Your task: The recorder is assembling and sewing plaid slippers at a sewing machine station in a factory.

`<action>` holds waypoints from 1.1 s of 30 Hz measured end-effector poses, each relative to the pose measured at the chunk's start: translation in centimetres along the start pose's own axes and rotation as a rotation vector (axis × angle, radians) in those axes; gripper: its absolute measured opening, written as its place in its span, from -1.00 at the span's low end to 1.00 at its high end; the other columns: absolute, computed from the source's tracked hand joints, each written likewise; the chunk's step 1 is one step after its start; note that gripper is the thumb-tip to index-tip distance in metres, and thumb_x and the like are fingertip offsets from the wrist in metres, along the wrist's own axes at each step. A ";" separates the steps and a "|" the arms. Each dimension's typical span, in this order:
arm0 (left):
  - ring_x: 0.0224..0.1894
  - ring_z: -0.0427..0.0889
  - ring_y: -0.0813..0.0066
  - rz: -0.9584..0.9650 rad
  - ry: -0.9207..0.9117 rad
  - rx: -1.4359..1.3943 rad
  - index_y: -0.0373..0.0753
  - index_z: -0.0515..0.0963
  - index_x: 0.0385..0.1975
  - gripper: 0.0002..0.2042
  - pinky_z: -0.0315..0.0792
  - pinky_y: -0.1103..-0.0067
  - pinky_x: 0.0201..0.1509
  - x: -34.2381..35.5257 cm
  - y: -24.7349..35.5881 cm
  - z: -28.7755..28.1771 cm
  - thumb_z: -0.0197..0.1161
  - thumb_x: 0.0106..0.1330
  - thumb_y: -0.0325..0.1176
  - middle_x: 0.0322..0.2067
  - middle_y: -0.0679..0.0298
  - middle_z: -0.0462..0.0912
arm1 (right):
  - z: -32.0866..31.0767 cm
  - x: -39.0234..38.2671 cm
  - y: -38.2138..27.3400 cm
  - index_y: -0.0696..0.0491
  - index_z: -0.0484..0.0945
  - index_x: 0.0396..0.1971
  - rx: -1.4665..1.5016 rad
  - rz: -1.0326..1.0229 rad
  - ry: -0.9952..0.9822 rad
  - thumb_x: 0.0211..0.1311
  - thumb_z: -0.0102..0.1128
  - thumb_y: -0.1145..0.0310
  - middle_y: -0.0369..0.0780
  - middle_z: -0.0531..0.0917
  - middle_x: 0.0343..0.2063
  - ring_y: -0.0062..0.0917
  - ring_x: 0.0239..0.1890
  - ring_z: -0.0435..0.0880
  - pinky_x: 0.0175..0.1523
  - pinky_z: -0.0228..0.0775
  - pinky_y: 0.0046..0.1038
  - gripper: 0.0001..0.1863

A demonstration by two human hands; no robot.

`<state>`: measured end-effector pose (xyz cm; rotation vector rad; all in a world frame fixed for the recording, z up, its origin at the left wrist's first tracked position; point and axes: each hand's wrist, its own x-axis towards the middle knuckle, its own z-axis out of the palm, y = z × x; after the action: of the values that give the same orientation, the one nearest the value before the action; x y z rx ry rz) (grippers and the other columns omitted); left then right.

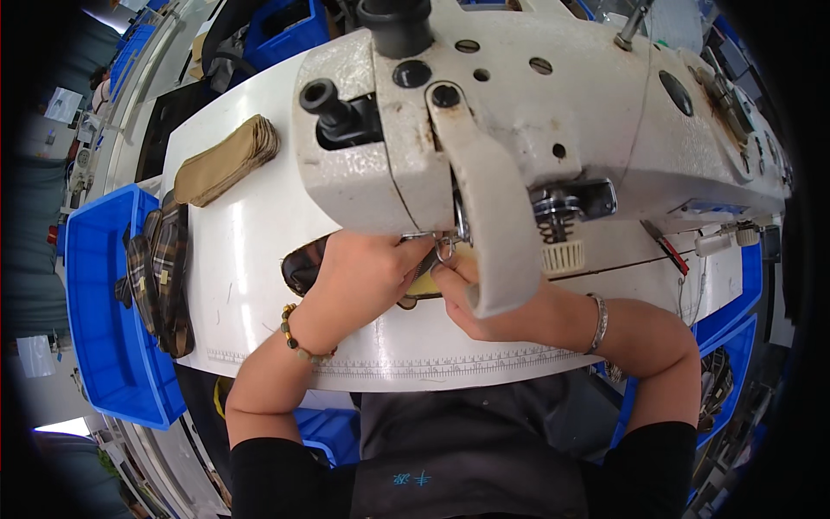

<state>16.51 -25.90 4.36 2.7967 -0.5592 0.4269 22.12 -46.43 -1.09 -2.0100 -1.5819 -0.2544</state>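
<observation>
Under the head of the white sewing machine (372, 186), both my hands come together by the needle and presser-foot area. My left hand (363, 272) is closed, its fingers on a fabric piece with a dark plaid end (303, 266) and a yellow part (424, 287). Opposite it, my right hand (484, 303) pinches the yellow part's edge, with thumb and finger close to the metal thread-guide hook (444, 249). The machine's pale curved lever (501, 216) covers some of the right hand. Exactly where the needle meets the fabric is hidden.
Tan fabric pieces (226, 160) are stacked on the white table (242, 259). Folded plaid pieces (162, 277) lie at its left edge by a blue bin (99, 320). Red-handled snips (667, 246) lie right of the machine. A printed ruler (415, 368) runs along the front.
</observation>
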 end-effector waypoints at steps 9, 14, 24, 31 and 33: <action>-0.35 0.65 0.31 -0.030 -0.100 -0.001 -0.10 0.71 -0.16 -0.63 0.52 0.46 -0.33 -0.5 0.0 0.5 0.35 -0.05 -0.34 -0.45 0.35 0.60 | -0.4 0.1 -0.3 0.15 0.54 -0.20 -0.088 -0.056 -0.075 -0.05 0.25 0.36 -0.25 0.59 -0.57 -0.53 -0.77 0.49 -0.69 0.31 -0.42 -0.65; -0.35 0.65 0.30 -0.029 -0.092 0.012 -0.11 0.72 -0.17 -0.63 0.53 0.46 -0.32 -0.7 -0.2 0.9 0.34 -0.08 -0.39 -0.44 0.34 0.61 | 0.0 -0.2 0.0 0.19 0.54 -0.20 -0.119 -0.071 -0.080 -0.04 0.22 0.42 -0.22 0.61 -0.56 -0.55 -0.79 0.49 -0.70 0.29 -0.44 -0.66; -0.37 0.67 0.22 -0.047 -0.155 -0.067 -0.16 0.73 -0.27 -0.72 0.53 0.40 -0.34 -0.3 -0.5 0.4 0.34 -0.06 -0.45 -0.46 0.24 0.64 | -0.9 0.5 -0.3 0.23 0.57 -0.23 -0.005 -0.025 -0.113 -0.02 0.20 0.48 -0.16 0.65 -0.49 -0.50 -0.70 0.61 -0.66 0.42 -0.44 -0.71; -0.31 0.67 0.18 -0.005 -0.124 -0.077 -0.19 0.70 -0.24 -0.72 0.53 0.39 -0.29 0.4 0.0 -0.1 0.35 -0.02 -0.42 -0.39 0.22 0.65 | -0.7 0.3 -0.5 0.17 0.54 -0.34 -0.073 -0.062 -0.060 -0.04 0.18 0.49 -0.20 0.65 -0.45 -0.53 -0.68 0.60 -0.65 0.40 -0.47 -0.80; -0.30 0.67 0.19 -0.003 -0.119 -0.068 -0.20 0.70 -0.24 -0.72 0.53 0.39 -0.28 0.3 0.0 0.0 0.34 -0.02 -0.43 -0.37 0.22 0.66 | -0.7 0.3 -0.4 0.16 0.54 -0.35 -0.138 -0.089 -0.055 -0.05 0.18 0.49 -0.22 0.64 -0.46 -0.54 -0.68 0.59 -0.64 0.39 -0.48 -0.81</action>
<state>16.78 -26.05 4.49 2.7701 -0.5828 0.2377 21.93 -46.47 -0.22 -2.0687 -1.7328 -0.3544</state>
